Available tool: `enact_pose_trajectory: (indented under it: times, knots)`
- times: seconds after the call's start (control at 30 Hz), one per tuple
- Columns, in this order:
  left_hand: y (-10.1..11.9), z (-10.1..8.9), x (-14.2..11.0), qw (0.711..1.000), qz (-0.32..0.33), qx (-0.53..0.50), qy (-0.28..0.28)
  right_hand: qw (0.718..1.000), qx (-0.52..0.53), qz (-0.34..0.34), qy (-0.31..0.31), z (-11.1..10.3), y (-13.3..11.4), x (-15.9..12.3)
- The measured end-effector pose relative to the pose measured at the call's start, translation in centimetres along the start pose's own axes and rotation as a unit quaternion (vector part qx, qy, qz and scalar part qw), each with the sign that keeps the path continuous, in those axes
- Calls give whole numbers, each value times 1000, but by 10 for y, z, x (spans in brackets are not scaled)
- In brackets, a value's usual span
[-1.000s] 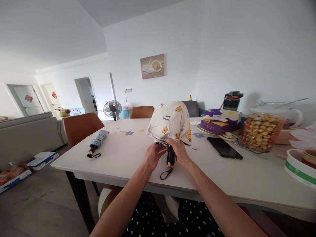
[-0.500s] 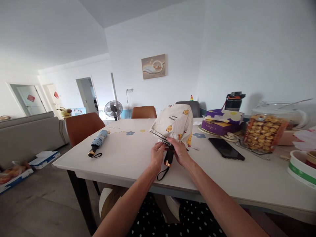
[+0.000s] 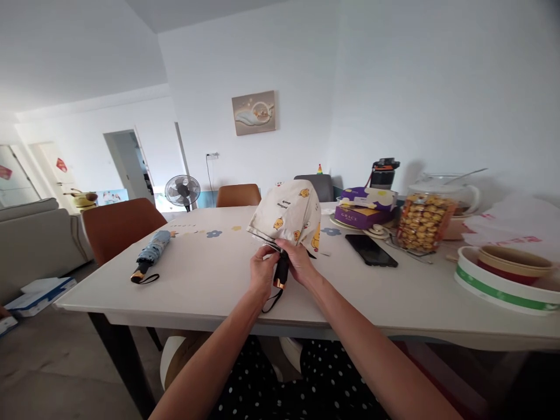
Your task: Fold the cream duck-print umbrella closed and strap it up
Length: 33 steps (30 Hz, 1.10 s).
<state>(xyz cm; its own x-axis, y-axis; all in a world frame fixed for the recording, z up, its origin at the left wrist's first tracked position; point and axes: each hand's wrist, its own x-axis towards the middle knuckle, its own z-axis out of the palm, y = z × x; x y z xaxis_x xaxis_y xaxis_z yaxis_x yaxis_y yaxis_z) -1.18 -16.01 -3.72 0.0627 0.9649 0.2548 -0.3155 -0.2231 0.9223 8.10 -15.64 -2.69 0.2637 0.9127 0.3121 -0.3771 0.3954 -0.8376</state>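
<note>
Between my hands is a cream folding umbrella printed with yellow ducks, its canopy loose and puffed out toward the far side. Its black handle with a gold end and wrist strap points toward me. My left hand pinches the canopy's edge by the rib ends, just left of the handle. On the other side, my right hand grips the umbrella where canopy and handle meet, thumb on top. A second umbrella, light blue and folded, lies on the table to the left.
On the white table, a black phone lies to the right. Beyond it are purple boxes, a black bottle, a jar of snacks and a white-green bowl. Brown chairs stand around the table.
The view has turned to the right, so everything sits further left in the picture. Both hands keep hold of the cream umbrella at nearly the same place, with little finger movement.
</note>
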Motion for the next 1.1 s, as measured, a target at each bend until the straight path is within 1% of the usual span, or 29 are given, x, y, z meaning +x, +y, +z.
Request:
enact_pose_trajectory:
  times: [0.1, 0.17, 0.23, 0.3, 0.37, 0.43, 0.53, 0.6, 0.67, 0.73, 0.8, 0.87, 0.93, 1.03, 1.1]
  knots:
    - [1, -1, -1, 999, 18, -1, -34, 1000, 8, 7, 4, 0, -1, 0]
    - [0, -1, -1, 999, 19, -2, -47, 1000, 3, 11, 12, -1, -1, 1]
    - [-2, -1, 1, 999, 12, -10, -37, 1000, -6, 9, 24, -1, -1, 1]
    - [-5, -1, 4, 999, -11, -34, -17, 999, -22, 2, 30, -1, -1, 0]
    - [-7, -3, 7, 997, -51, -53, -2, 999, -44, 2, 24, -1, -2, -1]
    - [-8, -4, 9, 996, -74, -39, 4, 998, -59, 9, 5, 0, -3, -2]
    - [-12, -6, 12, 998, -56, 4, 19, 998, -64, 19, -13, 0, -3, -3]
    - [-13, -6, 13, 998, -34, 38, 35, 997, -69, 17, -3, 0, -3, -3]
    - [-13, -5, 12, 997, -19, 66, 36, 997, -79, 0, 15, 0, -3, -2]
    - [-10, -4, 10, 997, -12, 75, 24, 995, -84, -35, 33, 0, -3, -1]
    - [-7, -3, 7, 998, -12, 54, 5, 994, -77, -69, 47, -1, -3, 0]
    - [-3, -2, 5, 999, -12, 18, -29, 992, -75, -87, 55, -2, -3, 0]
    - [0, -2, 6, 997, -15, -26, -74, 990, -92, -89, 51, -2, -2, 0]
    - [7, -4, 13, 987, -8, -90, -131, 988, -128, -86, 25, -1, -2, -3]
    - [14, -7, 19, 981, -1, -113, -156, 988, -137, -76, 11, 1, -3, -4]
